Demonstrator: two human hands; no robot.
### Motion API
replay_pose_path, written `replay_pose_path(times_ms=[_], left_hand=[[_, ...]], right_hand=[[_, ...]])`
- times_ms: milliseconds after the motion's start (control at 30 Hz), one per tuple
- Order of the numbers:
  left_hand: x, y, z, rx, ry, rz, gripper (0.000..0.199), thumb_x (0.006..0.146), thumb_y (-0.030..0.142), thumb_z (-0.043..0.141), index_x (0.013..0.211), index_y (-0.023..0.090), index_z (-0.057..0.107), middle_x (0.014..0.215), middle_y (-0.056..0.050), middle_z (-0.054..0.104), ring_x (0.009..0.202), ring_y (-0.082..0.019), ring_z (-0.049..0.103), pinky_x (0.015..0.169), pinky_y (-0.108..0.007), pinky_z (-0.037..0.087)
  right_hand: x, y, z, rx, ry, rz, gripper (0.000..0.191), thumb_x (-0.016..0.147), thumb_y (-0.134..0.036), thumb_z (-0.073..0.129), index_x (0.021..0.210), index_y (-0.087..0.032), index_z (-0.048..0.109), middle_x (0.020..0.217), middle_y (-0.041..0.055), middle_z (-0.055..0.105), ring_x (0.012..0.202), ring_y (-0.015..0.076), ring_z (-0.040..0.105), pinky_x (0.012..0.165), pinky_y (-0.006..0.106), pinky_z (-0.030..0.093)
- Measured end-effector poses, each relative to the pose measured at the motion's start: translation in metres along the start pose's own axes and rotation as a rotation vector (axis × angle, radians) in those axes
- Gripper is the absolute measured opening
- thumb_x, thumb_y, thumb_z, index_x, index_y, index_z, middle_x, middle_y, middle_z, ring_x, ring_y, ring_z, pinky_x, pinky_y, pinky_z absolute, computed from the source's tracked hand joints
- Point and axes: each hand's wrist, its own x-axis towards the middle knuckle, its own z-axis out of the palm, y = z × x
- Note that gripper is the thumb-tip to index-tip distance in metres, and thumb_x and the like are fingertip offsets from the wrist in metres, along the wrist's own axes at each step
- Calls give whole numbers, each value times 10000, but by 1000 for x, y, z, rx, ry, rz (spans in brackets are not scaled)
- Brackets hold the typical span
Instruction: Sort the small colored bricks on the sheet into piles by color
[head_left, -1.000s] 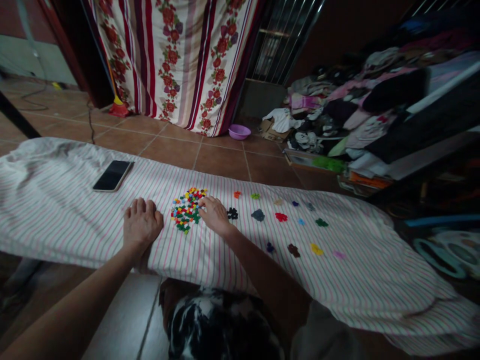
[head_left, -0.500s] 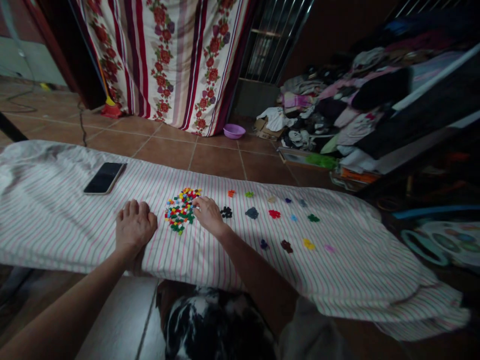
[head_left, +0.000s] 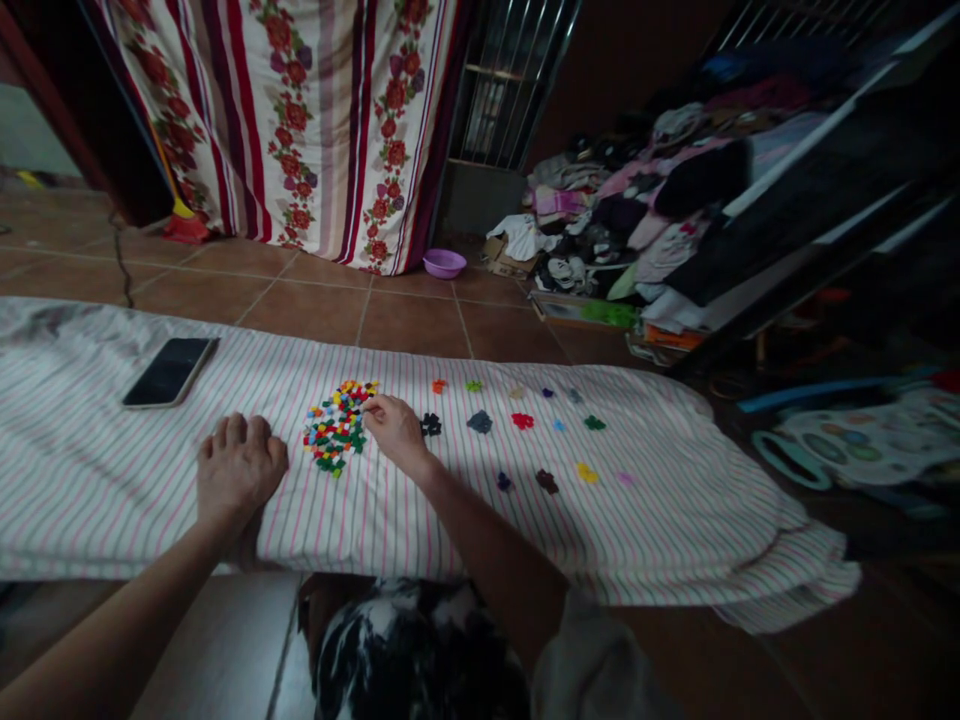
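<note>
While the left hand [head_left: 241, 464] rested palm-down and loose on the striped cloth [head_left: 337, 530], the right hand [head_left: 397, 430] bunched its fingers beside the colored pieces [head_left: 330, 432] lying between them, whether gripping one I couldn't tell.

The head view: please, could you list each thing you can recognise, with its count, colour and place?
Striped cloth: one, white with pink and grey-green stripes, across foreground
Mixed pile of small pieces: one, multicoloured, on cloth, left of centre
Sorted small groups: fourteen, one colour each, right of pile
Phone: one, dark screen, cloth's left part
Curtain: one, red floral on cream, background
Broom: one, red and yellow, by curtain
Tiled floor: one, brown, background
Bowl: one, purple, on floor
Clothes heap: one, mixed colours, back right
Left hand: one, bare, on cloth left of pile
Right hand: one, bare, at pile's right edge
</note>
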Motion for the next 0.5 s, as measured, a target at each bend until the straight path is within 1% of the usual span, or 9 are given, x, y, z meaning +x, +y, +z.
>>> replay_pose_path(times_ms=[67, 167, 333, 500], left_hand=[[0, 0, -1, 3, -7, -4, 252, 905, 291, 336, 967, 165, 545, 1076, -146, 585, 1089, -292, 516, 882, -403, 390], [0, 1, -3, -2, -13, -9, 256, 903, 290, 338, 968, 160, 549, 1071, -144, 586, 1081, -289, 520, 876, -400, 397], [0, 2, -6, -3, -17, -13, 276, 905, 299, 338, 976, 145, 556, 1083, -149, 583, 1086, -288, 524, 876, -398, 406], [0, 2, -7, -20, -41, -17, 283, 892, 284, 352, 981, 128, 571, 1064, -157, 586, 1090, -288, 523, 885, -406, 409]], right_hand=[[-2, 2, -5, 48, 26, 12, 157, 811, -137, 582, 886, -232, 681, 896, -3, 721, 819, 143, 654, 793, 255, 491], [-5, 8, -20, 93, 78, 71, 158, 794, -147, 584, 879, -235, 683, 883, -10, 714, 783, 138, 654, 760, 253, 503], [-9, 31, -60, 113, 176, 153, 149, 770, -188, 572, 866, -224, 681, 832, -5, 696, 731, 139, 644, 701, 252, 510], [-20, 63, -102, 51, 270, 217, 185, 743, -196, 545, 869, -228, 677, 826, -2, 699, 759, 154, 653, 739, 277, 518]])
